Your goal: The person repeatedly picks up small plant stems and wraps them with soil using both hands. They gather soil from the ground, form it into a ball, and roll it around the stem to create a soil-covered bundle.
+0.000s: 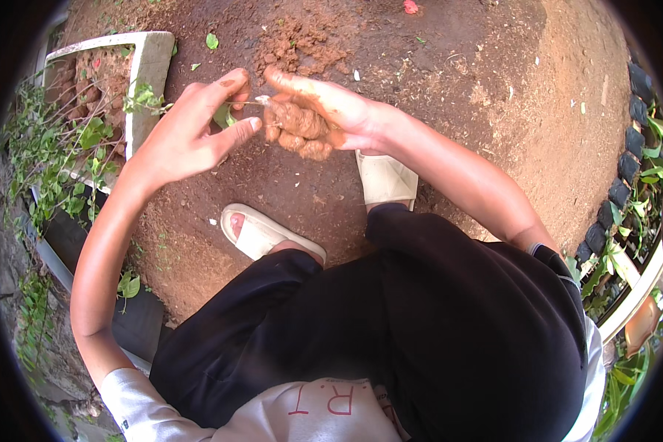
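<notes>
My left hand (190, 132) pinches a thin stem with a green leaf (224, 116) between thumb and forefinger; a smudge of mud marks the forefinger. The stem reaches right to a lump of wet brown mud (299, 120), with a small pale bit at its near end. Cupped around the lump is my right hand (331, 110), palm and fingers coated in mud, the thumb extended. Both hands are above the ground, close together but apart. Beyond them lies a patch of loose, crumbly soil (304, 47).
A white-edged planter frame (152, 83) with soil and leafy vines (61, 160) stands at the left. My feet in cream slides (265, 235) rest on the bare earth. Dark blocks (635, 141) border plants along the right. A red petal (410, 6) lies at the top.
</notes>
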Demonstrator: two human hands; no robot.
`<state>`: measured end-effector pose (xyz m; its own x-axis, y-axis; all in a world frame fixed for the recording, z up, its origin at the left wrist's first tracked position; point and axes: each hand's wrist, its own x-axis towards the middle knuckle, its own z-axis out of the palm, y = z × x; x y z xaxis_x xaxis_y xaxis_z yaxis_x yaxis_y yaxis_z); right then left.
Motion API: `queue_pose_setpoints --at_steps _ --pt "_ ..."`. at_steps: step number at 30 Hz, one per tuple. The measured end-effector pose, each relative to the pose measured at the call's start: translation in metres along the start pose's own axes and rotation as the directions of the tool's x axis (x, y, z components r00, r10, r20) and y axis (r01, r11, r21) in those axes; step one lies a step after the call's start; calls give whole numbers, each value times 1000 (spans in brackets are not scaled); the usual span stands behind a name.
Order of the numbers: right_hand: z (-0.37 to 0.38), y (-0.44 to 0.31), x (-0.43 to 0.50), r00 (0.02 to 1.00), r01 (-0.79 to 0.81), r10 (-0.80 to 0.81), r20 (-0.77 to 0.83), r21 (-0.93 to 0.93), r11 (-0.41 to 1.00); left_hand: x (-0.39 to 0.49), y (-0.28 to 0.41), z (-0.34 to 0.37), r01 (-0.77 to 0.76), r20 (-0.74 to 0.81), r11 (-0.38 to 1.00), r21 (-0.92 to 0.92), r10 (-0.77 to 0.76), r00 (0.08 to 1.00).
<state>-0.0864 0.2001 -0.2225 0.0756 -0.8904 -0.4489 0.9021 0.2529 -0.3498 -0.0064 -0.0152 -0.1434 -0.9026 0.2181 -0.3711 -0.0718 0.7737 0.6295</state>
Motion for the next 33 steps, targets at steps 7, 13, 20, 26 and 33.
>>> queue_pose_setpoints --at_steps 7,13,20,26,33 --pt "-4 8 11 918 143 -243 -313 -310 940 2 3 2 43 -35 998 50 -42 999" --pt "-4 16 20 850 142 -312 -424 -387 911 14 9 -11 71 129 992 -101 -58 990" --pt "-7 -6 -7 995 100 -97 24 -224 969 15 11 -13 124 108 983 -133 -110 988" --pt "10 -1 -4 927 6 -262 -268 -689 725 7 14 -1 -6 -46 998 62 9 999" --pt "32 -10 1 810 -283 -278 -516 -759 586 11 28 -3 70 32 993 92 -73 997"
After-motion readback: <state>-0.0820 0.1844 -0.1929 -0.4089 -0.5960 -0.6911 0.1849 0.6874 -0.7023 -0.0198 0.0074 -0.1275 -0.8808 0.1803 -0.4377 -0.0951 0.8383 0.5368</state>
